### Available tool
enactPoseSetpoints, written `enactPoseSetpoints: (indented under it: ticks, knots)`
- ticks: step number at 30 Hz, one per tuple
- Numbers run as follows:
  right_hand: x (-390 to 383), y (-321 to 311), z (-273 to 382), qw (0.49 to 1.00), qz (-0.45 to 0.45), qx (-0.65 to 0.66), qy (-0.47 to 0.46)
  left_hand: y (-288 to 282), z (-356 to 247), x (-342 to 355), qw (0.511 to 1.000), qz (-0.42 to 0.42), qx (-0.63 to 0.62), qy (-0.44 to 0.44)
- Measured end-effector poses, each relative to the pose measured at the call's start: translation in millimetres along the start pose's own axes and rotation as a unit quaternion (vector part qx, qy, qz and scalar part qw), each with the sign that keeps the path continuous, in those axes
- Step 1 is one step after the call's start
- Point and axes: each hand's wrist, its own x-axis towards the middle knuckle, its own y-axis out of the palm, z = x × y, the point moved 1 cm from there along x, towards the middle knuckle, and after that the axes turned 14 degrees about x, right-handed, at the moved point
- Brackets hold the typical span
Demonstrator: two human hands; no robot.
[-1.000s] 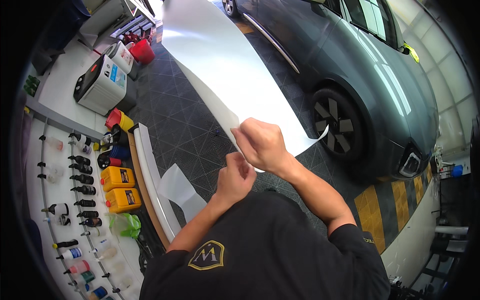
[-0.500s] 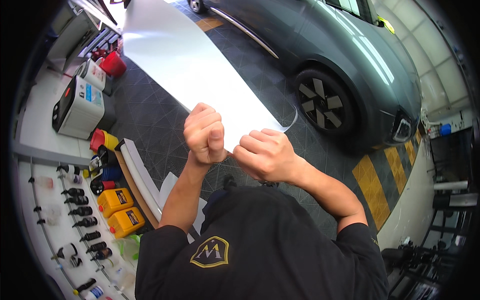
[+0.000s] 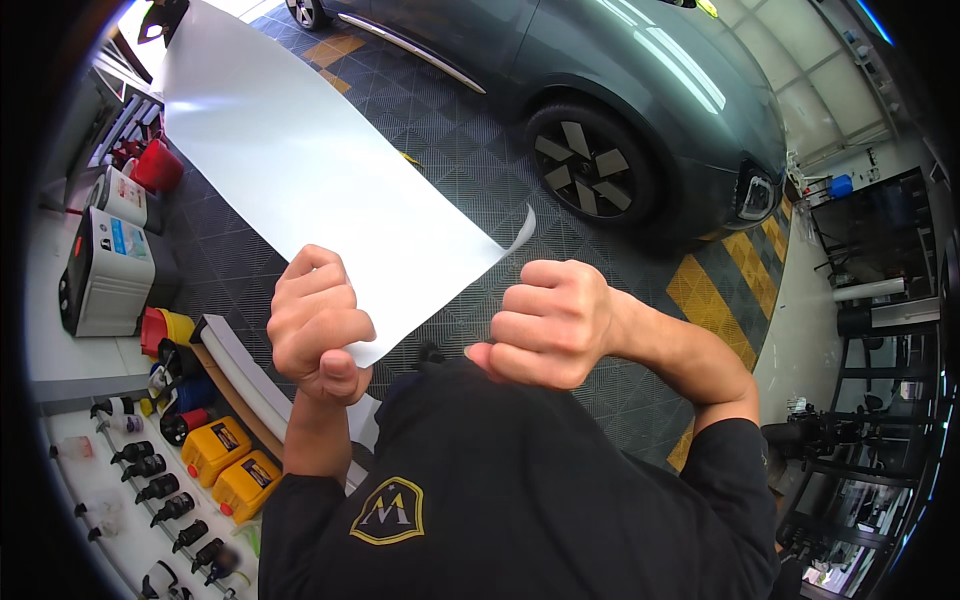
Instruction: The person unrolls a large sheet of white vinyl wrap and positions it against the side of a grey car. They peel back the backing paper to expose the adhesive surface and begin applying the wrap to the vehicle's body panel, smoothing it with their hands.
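Left hand (image 3: 320, 325) closed around a white sheet (image 3: 320, 180) at its near corner.
Sheet stretches ahead; right hand (image 3: 550, 325), apart, fisted, contents unclear.

Shield logo (image 3: 388, 511) on blk tee (image 3: 560, 490)

Your sheet (image 3: 290, 170) looks like smooth, thin plastic film, white with a soft sheen. Your shirt (image 3: 530, 480) is matt black cloth. The car (image 3: 620, 95) has smooth, glossy grey paint, with a shiny, metal-looking strip (image 3: 415, 53) along its side; its tyre (image 3: 645, 195) is dull black rubber. The floor (image 3: 450, 150) looks like ribbed plastic tile. The yellow jugs (image 3: 217, 448) and red bucket (image 3: 157, 167) look like smooth, slightly shiny plastic.
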Motion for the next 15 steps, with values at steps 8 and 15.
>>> enactPoseSetpoints:
  ticks: [8,15]
  knots:
    - [19.6,7.0,3.2,0.995,-0.046,0.034,-0.079,-11.4,-10.3,-9.3,1.000,0.026,-0.008,0.005]
    - [29.3,15.1,8.6,0.990,-0.059,0.057,-0.118,-19.0,-16.3,-10.1,0.999,0.032,0.003,0.017]
